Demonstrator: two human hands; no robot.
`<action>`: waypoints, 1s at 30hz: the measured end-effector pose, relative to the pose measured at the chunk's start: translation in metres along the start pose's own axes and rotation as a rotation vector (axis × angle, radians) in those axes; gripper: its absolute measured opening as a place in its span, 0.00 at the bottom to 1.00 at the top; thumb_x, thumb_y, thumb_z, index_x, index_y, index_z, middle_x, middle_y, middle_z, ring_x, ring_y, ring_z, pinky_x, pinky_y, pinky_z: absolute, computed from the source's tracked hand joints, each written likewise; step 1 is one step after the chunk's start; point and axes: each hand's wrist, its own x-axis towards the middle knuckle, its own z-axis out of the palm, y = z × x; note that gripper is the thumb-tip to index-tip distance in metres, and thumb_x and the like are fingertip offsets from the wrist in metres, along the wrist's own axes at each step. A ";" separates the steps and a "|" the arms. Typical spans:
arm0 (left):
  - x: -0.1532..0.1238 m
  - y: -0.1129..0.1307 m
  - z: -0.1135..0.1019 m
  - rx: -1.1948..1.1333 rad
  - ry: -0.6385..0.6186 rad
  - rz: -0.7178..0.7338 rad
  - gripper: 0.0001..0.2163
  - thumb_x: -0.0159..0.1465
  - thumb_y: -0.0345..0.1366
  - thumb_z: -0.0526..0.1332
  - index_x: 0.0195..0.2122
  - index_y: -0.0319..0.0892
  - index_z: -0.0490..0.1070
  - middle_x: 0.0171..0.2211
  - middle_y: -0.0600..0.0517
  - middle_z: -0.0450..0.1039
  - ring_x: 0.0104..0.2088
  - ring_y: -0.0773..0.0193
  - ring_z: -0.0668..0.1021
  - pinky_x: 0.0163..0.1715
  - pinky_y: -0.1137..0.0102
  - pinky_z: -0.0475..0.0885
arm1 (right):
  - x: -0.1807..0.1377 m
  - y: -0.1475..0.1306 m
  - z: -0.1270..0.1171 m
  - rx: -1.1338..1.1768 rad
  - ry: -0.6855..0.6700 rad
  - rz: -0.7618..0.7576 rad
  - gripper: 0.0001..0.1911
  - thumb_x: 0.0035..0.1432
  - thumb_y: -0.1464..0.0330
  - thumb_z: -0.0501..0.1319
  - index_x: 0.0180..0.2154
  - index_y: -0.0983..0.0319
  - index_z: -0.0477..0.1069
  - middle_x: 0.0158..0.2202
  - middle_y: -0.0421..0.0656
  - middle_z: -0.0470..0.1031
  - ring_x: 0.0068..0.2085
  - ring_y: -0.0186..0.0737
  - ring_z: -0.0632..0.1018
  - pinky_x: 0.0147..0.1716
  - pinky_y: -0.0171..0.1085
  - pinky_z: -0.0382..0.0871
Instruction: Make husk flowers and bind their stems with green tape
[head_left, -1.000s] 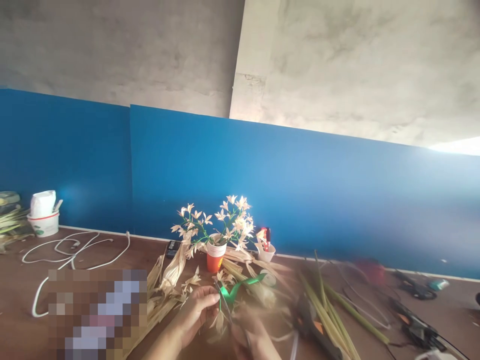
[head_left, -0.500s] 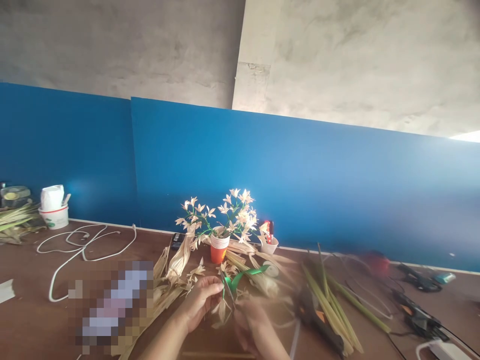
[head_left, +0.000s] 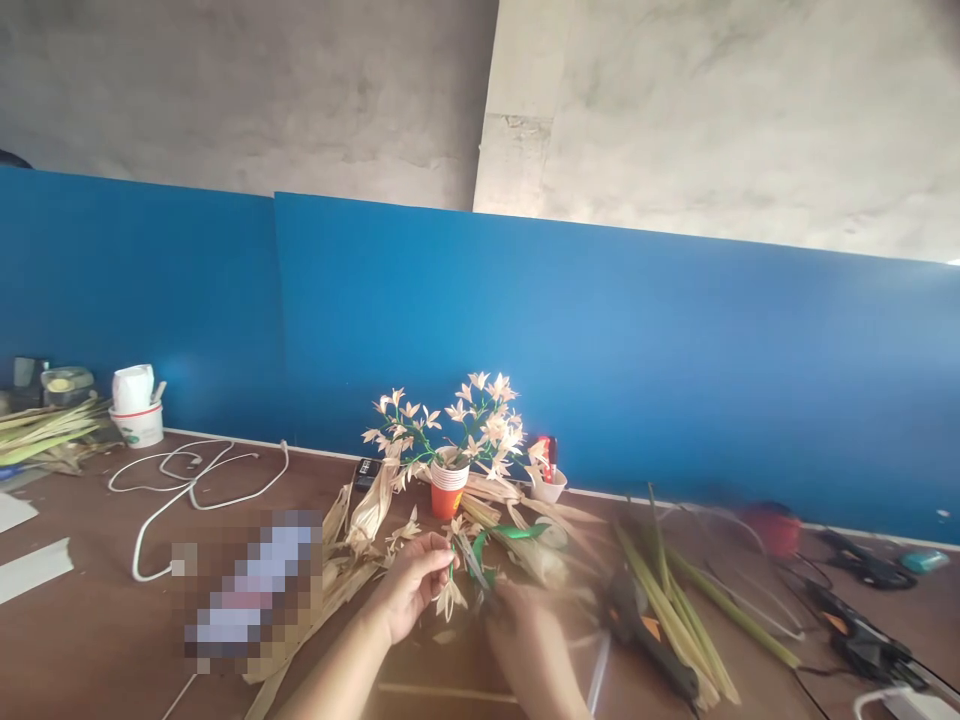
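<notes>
My left hand is closed, pinching the thin green stem of a small pale husk flower that hangs below the fingertips. Close on its right, my right hand is blurred by motion and curled around scissors, whose blades point up towards the stem; their handles are hidden in the hand. A strip of green tape curves behind the blades. Beyond the hands, an orange and white paper cup stands upright with a branching bunch of pale husk flowers in it.
Dried husks lie around the cup. On the right are a glue gun, green stalks and black tools with cables. A white cable coils at left, near a white tub. A blue partition stands behind.
The view has turned slightly left, so things sit further right. My right hand and the scissors have drawn slightly away from my left hand, which still pinches the flower stem.
</notes>
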 end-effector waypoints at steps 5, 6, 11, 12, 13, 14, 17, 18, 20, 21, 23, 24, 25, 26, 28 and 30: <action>-0.001 -0.003 0.003 -0.041 -0.009 -0.058 0.10 0.47 0.27 0.70 0.32 0.34 0.76 0.24 0.51 0.74 0.19 0.75 0.71 0.20 0.81 0.64 | -0.005 -0.006 -0.001 -0.260 -0.004 0.003 0.12 0.46 0.74 0.56 0.35 0.59 0.71 0.35 0.47 0.75 0.36 0.45 0.76 0.33 0.37 0.65; -0.001 -0.003 0.004 -0.050 -0.031 -0.059 0.09 0.47 0.28 0.70 0.31 0.34 0.76 0.23 0.52 0.74 0.19 0.76 0.70 0.19 0.81 0.63 | -0.006 -0.008 -0.001 -0.305 0.004 0.003 0.12 0.46 0.74 0.56 0.35 0.59 0.72 0.35 0.47 0.74 0.36 0.45 0.76 0.33 0.37 0.65; -0.003 -0.004 0.005 -0.053 -0.108 -0.057 0.08 0.48 0.31 0.72 0.26 0.35 0.74 0.27 0.50 0.74 0.21 0.76 0.69 0.19 0.80 0.61 | -0.003 -0.005 0.005 -0.359 0.010 -0.012 0.09 0.46 0.73 0.57 0.30 0.59 0.73 0.34 0.48 0.74 0.37 0.47 0.76 0.33 0.38 0.65; -0.003 -0.005 0.005 -0.050 -0.105 -0.055 0.09 0.48 0.32 0.72 0.26 0.34 0.75 0.27 0.50 0.74 0.21 0.76 0.69 0.19 0.80 0.60 | -0.002 -0.003 0.007 -0.335 -0.002 0.000 0.09 0.45 0.74 0.57 0.31 0.59 0.73 0.33 0.47 0.74 0.36 0.46 0.76 0.33 0.37 0.65; -0.003 -0.005 0.005 -0.050 -0.101 -0.052 0.09 0.48 0.32 0.72 0.26 0.34 0.75 0.27 0.51 0.73 0.21 0.76 0.68 0.18 0.81 0.60 | -0.001 -0.001 0.008 -0.308 -0.017 0.019 0.10 0.45 0.74 0.57 0.32 0.60 0.73 0.32 0.46 0.75 0.34 0.45 0.76 0.32 0.37 0.65; -0.002 -0.005 0.005 -0.053 -0.097 -0.050 0.09 0.48 0.33 0.72 0.26 0.33 0.75 0.26 0.51 0.72 0.21 0.77 0.68 0.18 0.81 0.59 | 0.000 0.001 0.008 -0.283 -0.035 0.040 0.11 0.44 0.74 0.58 0.33 0.60 0.73 0.30 0.46 0.76 0.32 0.45 0.76 0.31 0.36 0.64; -0.002 -0.007 0.005 -0.081 -0.092 -0.062 0.10 0.47 0.33 0.73 0.26 0.34 0.75 0.27 0.52 0.72 0.22 0.77 0.67 0.16 0.82 0.58 | 0.002 0.006 0.008 -0.237 -0.058 0.104 0.11 0.44 0.73 0.59 0.33 0.59 0.73 0.26 0.43 0.76 0.29 0.42 0.76 0.27 0.34 0.61; -0.002 -0.007 0.005 -0.095 -0.092 -0.070 0.10 0.47 0.33 0.73 0.25 0.34 0.75 0.28 0.52 0.72 0.22 0.78 0.67 0.16 0.83 0.57 | 0.002 0.006 0.008 -0.216 -0.056 0.113 0.10 0.44 0.72 0.60 0.33 0.59 0.73 0.26 0.42 0.76 0.28 0.42 0.75 0.27 0.34 0.60; -0.002 -0.008 0.006 -0.122 -0.090 -0.087 0.10 0.47 0.33 0.73 0.26 0.35 0.75 0.29 0.52 0.73 0.22 0.78 0.67 0.15 0.83 0.56 | 0.002 0.006 0.005 -0.138 -0.039 0.093 0.08 0.46 0.71 0.60 0.32 0.59 0.74 0.25 0.41 0.76 0.28 0.41 0.75 0.28 0.34 0.61; -0.003 -0.009 0.007 -0.133 -0.089 -0.098 0.10 0.48 0.33 0.73 0.26 0.35 0.75 0.29 0.52 0.73 0.22 0.78 0.67 0.14 0.83 0.56 | 0.002 0.006 0.004 -0.082 -0.020 0.066 0.08 0.48 0.70 0.59 0.33 0.59 0.74 0.26 0.41 0.76 0.28 0.40 0.75 0.29 0.34 0.62; -0.004 -0.010 0.007 -0.149 -0.088 -0.117 0.09 0.48 0.32 0.73 0.27 0.35 0.75 0.28 0.52 0.73 0.21 0.78 0.68 0.14 0.83 0.56 | 0.003 0.004 -0.001 0.038 0.047 -0.020 0.10 0.53 0.69 0.56 0.36 0.59 0.74 0.30 0.44 0.77 0.31 0.41 0.76 0.32 0.35 0.65; -0.004 -0.011 0.008 -0.153 -0.092 -0.123 0.09 0.49 0.32 0.72 0.27 0.35 0.75 0.28 0.52 0.73 0.21 0.78 0.68 0.13 0.82 0.55 | 0.004 0.002 -0.003 0.084 0.093 -0.072 0.11 0.55 0.69 0.55 0.39 0.59 0.74 0.33 0.45 0.77 0.33 0.42 0.76 0.34 0.36 0.66; -0.004 -0.011 0.008 -0.153 -0.097 -0.129 0.09 0.49 0.33 0.72 0.27 0.34 0.75 0.27 0.52 0.73 0.20 0.78 0.67 0.13 0.82 0.55 | 0.005 0.001 -0.006 0.111 0.136 -0.131 0.12 0.57 0.69 0.54 0.41 0.59 0.73 0.36 0.46 0.77 0.36 0.43 0.76 0.35 0.36 0.67; -0.004 -0.012 0.008 -0.151 -0.096 -0.137 0.09 0.50 0.33 0.71 0.27 0.34 0.74 0.26 0.52 0.72 0.19 0.78 0.67 0.12 0.81 0.54 | 0.006 -0.001 -0.008 0.115 0.172 -0.196 0.13 0.58 0.70 0.53 0.43 0.59 0.73 0.38 0.47 0.76 0.38 0.43 0.76 0.37 0.37 0.67; -0.005 -0.015 0.009 -0.150 -0.075 -0.163 0.09 0.51 0.33 0.71 0.27 0.34 0.74 0.24 0.53 0.71 0.17 0.78 0.65 0.12 0.81 0.53 | 0.008 -0.006 -0.013 0.064 0.201 -0.343 0.15 0.59 0.71 0.51 0.45 0.58 0.71 0.39 0.46 0.74 0.40 0.43 0.74 0.38 0.37 0.67; -0.005 -0.018 0.010 -0.155 -0.039 -0.199 0.09 0.51 0.34 0.71 0.27 0.35 0.73 0.21 0.55 0.68 0.16 0.78 0.64 0.12 0.81 0.51 | 0.009 -0.011 -0.016 -0.031 0.189 -0.503 0.15 0.60 0.73 0.50 0.46 0.57 0.70 0.37 0.45 0.73 0.38 0.42 0.73 0.36 0.38 0.67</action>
